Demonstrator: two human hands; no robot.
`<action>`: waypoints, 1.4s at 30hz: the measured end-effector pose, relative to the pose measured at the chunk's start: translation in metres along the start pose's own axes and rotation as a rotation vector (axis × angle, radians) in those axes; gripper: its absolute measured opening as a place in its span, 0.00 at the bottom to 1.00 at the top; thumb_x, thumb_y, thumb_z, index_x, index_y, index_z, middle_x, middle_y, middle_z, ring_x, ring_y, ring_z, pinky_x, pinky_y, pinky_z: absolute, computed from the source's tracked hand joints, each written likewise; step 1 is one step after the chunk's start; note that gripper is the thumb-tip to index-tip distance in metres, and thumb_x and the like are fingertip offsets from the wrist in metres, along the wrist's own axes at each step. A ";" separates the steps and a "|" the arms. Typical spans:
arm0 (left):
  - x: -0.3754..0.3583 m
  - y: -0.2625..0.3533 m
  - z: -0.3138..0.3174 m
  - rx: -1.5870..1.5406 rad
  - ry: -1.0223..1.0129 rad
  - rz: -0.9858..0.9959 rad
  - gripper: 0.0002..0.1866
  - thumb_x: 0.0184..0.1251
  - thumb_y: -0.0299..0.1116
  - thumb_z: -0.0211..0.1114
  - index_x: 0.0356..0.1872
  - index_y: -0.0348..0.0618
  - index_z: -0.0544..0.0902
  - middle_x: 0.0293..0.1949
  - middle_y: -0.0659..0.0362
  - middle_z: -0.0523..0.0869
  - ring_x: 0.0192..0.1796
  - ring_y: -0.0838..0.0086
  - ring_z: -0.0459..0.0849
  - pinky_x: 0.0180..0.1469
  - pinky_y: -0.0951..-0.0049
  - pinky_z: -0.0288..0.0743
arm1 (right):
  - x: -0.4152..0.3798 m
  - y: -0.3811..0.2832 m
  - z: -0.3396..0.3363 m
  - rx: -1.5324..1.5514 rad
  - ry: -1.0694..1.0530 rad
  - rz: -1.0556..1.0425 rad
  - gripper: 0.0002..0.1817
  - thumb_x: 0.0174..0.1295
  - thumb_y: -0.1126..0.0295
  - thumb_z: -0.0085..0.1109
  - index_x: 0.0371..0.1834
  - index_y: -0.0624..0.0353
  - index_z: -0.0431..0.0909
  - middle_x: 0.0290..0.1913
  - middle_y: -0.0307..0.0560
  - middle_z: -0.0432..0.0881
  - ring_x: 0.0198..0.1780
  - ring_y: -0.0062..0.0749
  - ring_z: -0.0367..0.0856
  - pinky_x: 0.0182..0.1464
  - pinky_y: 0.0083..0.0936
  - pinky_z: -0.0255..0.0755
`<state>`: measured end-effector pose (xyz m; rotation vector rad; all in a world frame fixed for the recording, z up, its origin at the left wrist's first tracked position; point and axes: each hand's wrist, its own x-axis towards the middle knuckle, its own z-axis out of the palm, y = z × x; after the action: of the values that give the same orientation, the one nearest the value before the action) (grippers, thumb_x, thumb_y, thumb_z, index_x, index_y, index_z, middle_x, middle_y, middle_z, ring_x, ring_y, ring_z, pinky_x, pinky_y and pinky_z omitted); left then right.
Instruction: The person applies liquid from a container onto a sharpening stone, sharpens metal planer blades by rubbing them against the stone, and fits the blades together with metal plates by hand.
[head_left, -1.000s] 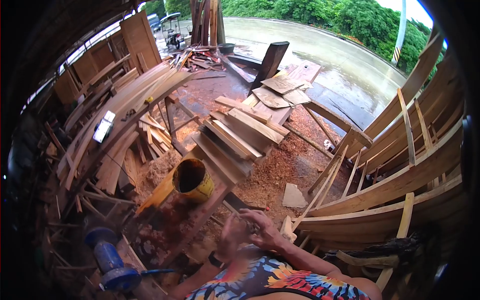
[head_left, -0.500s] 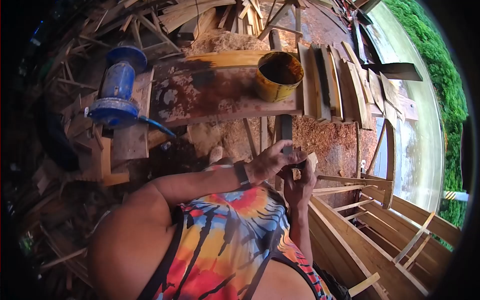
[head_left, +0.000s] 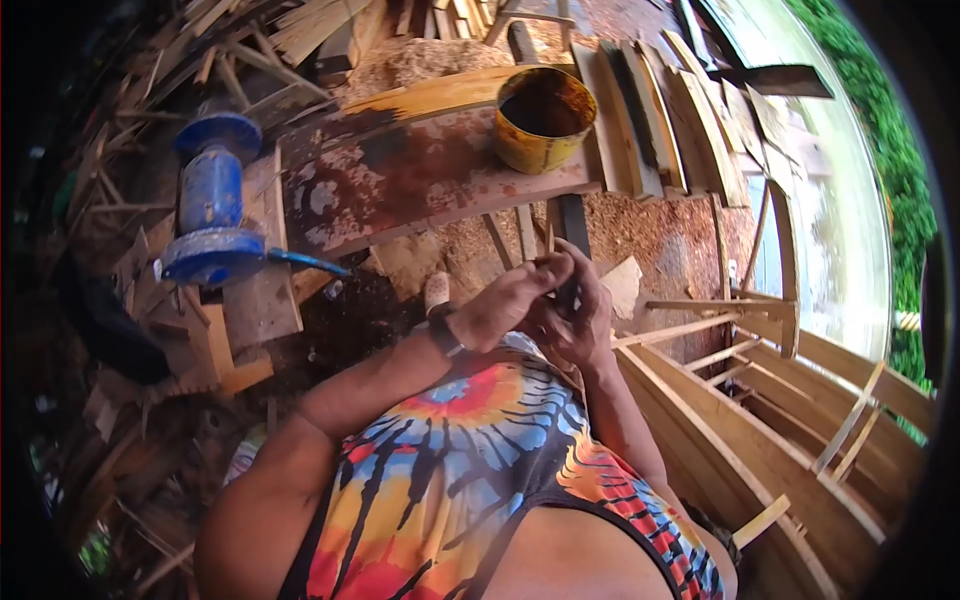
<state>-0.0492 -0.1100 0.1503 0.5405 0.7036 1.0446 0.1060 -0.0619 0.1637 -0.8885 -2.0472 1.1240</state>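
Observation:
My left hand [head_left: 495, 308], with a dark band at the wrist, and my right hand [head_left: 582, 318] meet in front of my chest. Both are closed, fingers bent round something small and dark [head_left: 566, 292], mostly covered by the fingers; I cannot tell what it is. A narrow brown strip [head_left: 549, 236] shows just above the left fingertips. A pale, jagged piece of wood [head_left: 624, 284] appears beside the right hand. Beyond the hands, a yellow bucket [head_left: 535, 150] with dark stain inside stands on a stained wooden bench [head_left: 400, 205].
Several wooden boards [head_left: 650, 120] lie across the bench's right end. A blue motor-like machine [head_left: 212, 195] stands at the left. Wooden frames [head_left: 740, 430] fill the lower right. Wood shavings [head_left: 660, 235] cover the floor, and more lumber [head_left: 315, 35] is piled at the back.
Both hands have shifted left and slightly up in view, and their fingers have closed in tighter together. The pale wood now shows apart from the right fingertips. The view has tilted a little.

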 end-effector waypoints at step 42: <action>0.064 0.017 -0.014 1.579 0.221 0.590 0.18 0.78 0.44 0.54 0.31 0.45 0.84 0.29 0.46 0.87 0.32 0.46 0.87 0.37 0.47 0.79 | 0.011 0.017 -0.004 1.175 0.085 0.984 0.32 0.75 0.32 0.41 0.42 0.51 0.77 0.25 0.43 0.81 0.21 0.37 0.82 0.23 0.36 0.78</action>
<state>-0.0493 -0.0439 0.1363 2.0991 1.5880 0.8986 0.1072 -0.0439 0.1526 -1.1926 -0.4647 2.3128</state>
